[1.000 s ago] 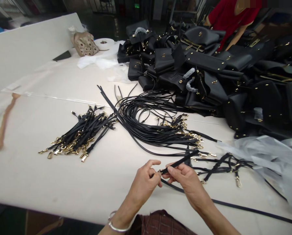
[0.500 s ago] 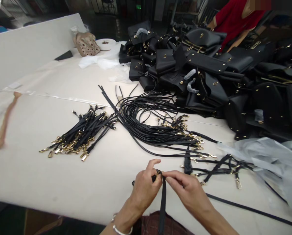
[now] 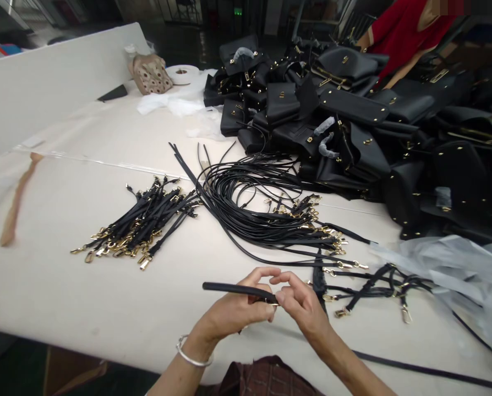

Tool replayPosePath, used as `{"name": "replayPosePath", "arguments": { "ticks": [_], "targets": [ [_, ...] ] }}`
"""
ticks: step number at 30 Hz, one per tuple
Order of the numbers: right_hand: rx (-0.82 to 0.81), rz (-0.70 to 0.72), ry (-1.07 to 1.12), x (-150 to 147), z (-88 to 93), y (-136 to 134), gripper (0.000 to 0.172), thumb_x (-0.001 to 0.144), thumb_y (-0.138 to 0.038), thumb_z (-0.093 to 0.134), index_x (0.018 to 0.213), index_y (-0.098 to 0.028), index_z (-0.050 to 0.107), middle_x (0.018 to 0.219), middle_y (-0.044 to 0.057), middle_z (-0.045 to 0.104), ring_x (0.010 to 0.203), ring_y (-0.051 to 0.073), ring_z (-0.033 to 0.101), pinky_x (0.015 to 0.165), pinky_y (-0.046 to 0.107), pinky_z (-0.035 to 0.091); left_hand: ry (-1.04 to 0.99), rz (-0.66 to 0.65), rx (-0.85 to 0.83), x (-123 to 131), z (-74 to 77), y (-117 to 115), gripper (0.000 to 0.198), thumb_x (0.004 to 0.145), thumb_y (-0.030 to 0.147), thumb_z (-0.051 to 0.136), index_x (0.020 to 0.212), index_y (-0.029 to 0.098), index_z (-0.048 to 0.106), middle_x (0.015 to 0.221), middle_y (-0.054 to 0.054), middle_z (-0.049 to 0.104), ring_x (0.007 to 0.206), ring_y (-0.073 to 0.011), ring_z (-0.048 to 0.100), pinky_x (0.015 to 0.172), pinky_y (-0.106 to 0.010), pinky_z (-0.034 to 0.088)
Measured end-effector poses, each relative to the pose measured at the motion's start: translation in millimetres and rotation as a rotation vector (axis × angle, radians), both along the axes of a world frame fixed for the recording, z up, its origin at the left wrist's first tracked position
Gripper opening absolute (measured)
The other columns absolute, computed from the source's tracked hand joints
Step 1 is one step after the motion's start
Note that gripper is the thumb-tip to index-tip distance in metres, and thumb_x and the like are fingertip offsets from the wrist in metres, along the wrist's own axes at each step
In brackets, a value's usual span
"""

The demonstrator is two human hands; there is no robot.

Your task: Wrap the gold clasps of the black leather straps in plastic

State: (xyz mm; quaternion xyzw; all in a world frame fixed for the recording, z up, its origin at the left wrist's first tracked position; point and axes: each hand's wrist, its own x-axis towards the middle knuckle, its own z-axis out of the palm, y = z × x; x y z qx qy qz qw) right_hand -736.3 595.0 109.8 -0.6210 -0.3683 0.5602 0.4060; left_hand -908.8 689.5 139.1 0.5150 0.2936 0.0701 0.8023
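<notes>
A black strap [image 3: 233, 288] with a small gold buckle runs across both hands near the table's front edge; its free end points left. My left hand [image 3: 238, 305] is closed on the strap beside the buckle, a bracelet on that wrist. At the buckle end, my right hand [image 3: 301, 300] pinches the strap with thumb and fingers. Just beyond my hands lies a bundle of long, thin black straps [image 3: 233, 214] with gold clasps, coiled in loops. To its left is a pile of short black straps [image 3: 142, 220] with gold snap hooks.
Black handbags [image 3: 285, 102] are heaped across the back right. Clear plastic sheeting [image 3: 460, 275] and loose straps [image 3: 370, 289] lie at the right. A tan strip [image 3: 18, 203] rests far left; a white roll [image 3: 182, 73] stands at the back. A person in a red top [image 3: 409, 36] is behind the bags.
The strap's free end, which hung down toward me, has swung up and now points left across my left hand. Both hands have turned, staying close together.
</notes>
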Motion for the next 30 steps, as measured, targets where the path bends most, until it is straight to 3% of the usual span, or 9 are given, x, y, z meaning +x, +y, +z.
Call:
{"name": "replayPosePath", "arguments": {
  "ticks": [3, 5, 8, 11, 15, 19, 22, 25, 30],
  "targets": [
    [-0.032, -0.047, -0.016, 4.5, -10.0, -1.5, 0.043, 0.087, -0.058, 0.058, 0.107, -0.019, 0.061, 0.053, -0.010, 0.032, 0.051, 0.012, 0.029, 0.054, 0.026, 0.024, 0.162, 0.068, 0.180, 1.9, -5.5, -2.8, 0.038, 0.077, 0.022, 0.066, 0.115, 0.022, 0.060, 0.079, 0.003, 0.059, 0.070, -0.0140, 0.053, 0.062, -0.023, 0.042],
    [-0.061, -0.012, -0.098, 10.3, -9.4, 2.0, 0.043, 0.088, -0.057, 0.058, 0.109, -0.020, 0.065, 0.056, -0.007, 0.043, 0.054, 0.014, 0.040, 0.056, 0.026, 0.031, 0.260, 0.149, 0.264, 3.5, -10.4, -4.5, 0.020, 0.079, 0.026, 0.065, 0.098, 0.019, 0.066, 0.080, 0.000, 0.063, 0.075, -0.0173, 0.057, 0.064, -0.025, 0.046],
    [0.025, 0.073, -0.257, 18.1, 6.1, 17.0, 0.040, 0.088, -0.053, 0.061, 0.116, -0.025, 0.069, 0.098, 0.005, 0.069, 0.092, 0.023, 0.061, 0.084, 0.033, 0.045, 0.280, 0.193, 0.366, 4.9, -14.9, -6.0, 0.014, 0.081, 0.030, 0.067, 0.088, 0.018, 0.072, 0.082, -0.003, 0.070, 0.079, -0.0203, 0.062, 0.069, -0.026, 0.048],
    [0.104, 0.140, -0.177, 15.0, 31.9, 38.7, 0.043, 0.092, -0.055, 0.056, 0.120, -0.026, 0.070, 0.126, 0.009, 0.066, 0.121, 0.029, 0.054, 0.106, 0.039, 0.037, 0.226, 0.209, 0.432, 7.9, -16.4, -8.7, 0.011, 0.080, 0.022, 0.068, 0.089, 0.018, 0.074, 0.086, -0.002, 0.073, 0.081, -0.0196, 0.064, 0.073, -0.026, 0.047],
    [0.042, 0.209, 0.155, -1.2, 57.7, 59.1, 0.049, 0.090, -0.062, 0.055, 0.109, -0.021, 0.075, 0.093, 0.006, 0.072, 0.094, 0.024, 0.064, 0.089, 0.034, 0.046, 0.240, 0.256, 0.423, 12.7, -19.9, -14.0, 0.005, 0.077, 0.020, 0.072, 0.080, 0.016, 0.073, 0.078, -0.001, 0.070, 0.073, -0.0171, 0.061, 0.066, -0.025, 0.045],
    [0.031, 0.184, 0.188, 0.9, 63.0, 60.2, 0.042, 0.083, -0.060, 0.066, 0.075, -0.018, 0.072, 0.068, 0.000, 0.059, 0.071, 0.016, 0.053, 0.069, 0.027, 0.041, 0.164, 0.364, 0.434, 7.5, -22.4, -13.4, 0.008, 0.077, 0.023, 0.074, 0.076, 0.016, 0.071, 0.075, 0.000, 0.064, 0.072, -0.0157, 0.058, 0.065, -0.025, 0.043],
    [0.040, 0.095, 0.030, 16.9, 61.0, 54.0, 0.041, 0.080, -0.054, 0.071, 0.060, -0.019, 0.062, 0.075, 0.001, 0.056, 0.077, 0.018, 0.051, 0.073, 0.028, 0.040, 0.067, 0.446, 0.485, -1.3, -23.6, -10.7, 0.013, 0.076, 0.027, 0.076, 0.083, 0.017, 0.073, 0.079, -0.002, 0.062, 0.071, -0.0150, 0.055, 0.062, -0.025, 0.040],
    [-0.039, 0.126, -0.111, 30.5, 58.0, 45.9, 0.042, 0.078, -0.053, 0.071, 0.057, -0.019, 0.061, 0.096, 0.005, 0.060, 0.087, 0.021, 0.055, 0.081, 0.032, 0.040, -0.039, 0.486, 0.476, -6.6, -25.3, -10.6, 0.019, 0.076, 0.032, 0.078, 0.087, 0.017, 0.074, 0.082, -0.004, 0.063, 0.071, -0.0151, 0.055, 0.063, -0.026, 0.040],
    [-0.127, 0.172, -0.112, 37.4, 51.9, 35.0, 0.042, 0.078, -0.055, 0.070, 0.057, -0.019, 0.063, 0.115, 0.008, 0.062, 0.103, 0.028, 0.055, 0.088, 0.036, 0.038, -0.070, 0.496, 0.514, -5.1, -24.2, -14.2, 0.023, 0.079, 0.037, 0.078, 0.089, 0.018, 0.074, 0.082, -0.005, 0.065, 0.071, -0.0155, 0.057, 0.062, -0.026, 0.043]
  ]
}}
